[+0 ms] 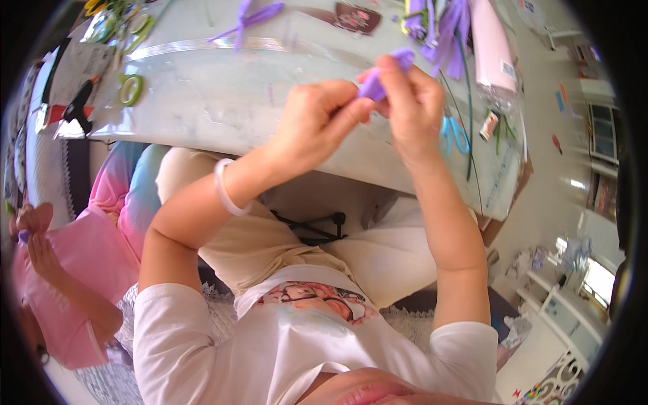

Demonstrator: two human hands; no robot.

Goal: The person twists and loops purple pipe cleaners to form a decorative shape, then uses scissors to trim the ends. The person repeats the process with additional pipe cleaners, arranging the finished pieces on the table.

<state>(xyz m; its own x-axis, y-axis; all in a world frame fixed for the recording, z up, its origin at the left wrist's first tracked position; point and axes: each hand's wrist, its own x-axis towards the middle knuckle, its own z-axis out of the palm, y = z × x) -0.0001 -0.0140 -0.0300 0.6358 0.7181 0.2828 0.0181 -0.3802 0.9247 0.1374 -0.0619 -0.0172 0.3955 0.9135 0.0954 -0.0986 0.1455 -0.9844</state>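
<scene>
Both hands are raised over the right part of the table, pinching one small purple piece of soft material between them. My left hand grips its lower left end with thumb and fingers. My right hand holds the upper right end; part of the piece is hidden behind its fingers. Another purple strip bundle lies at the far side of the table. More purple strips hang together at the back right. Light blue scissors lie just right of my right wrist.
Green tape and a black glue gun lie at the table's left. A pink roll in plastic, a dark green stem and a small spool are at the right. A person in pink sits at the left.
</scene>
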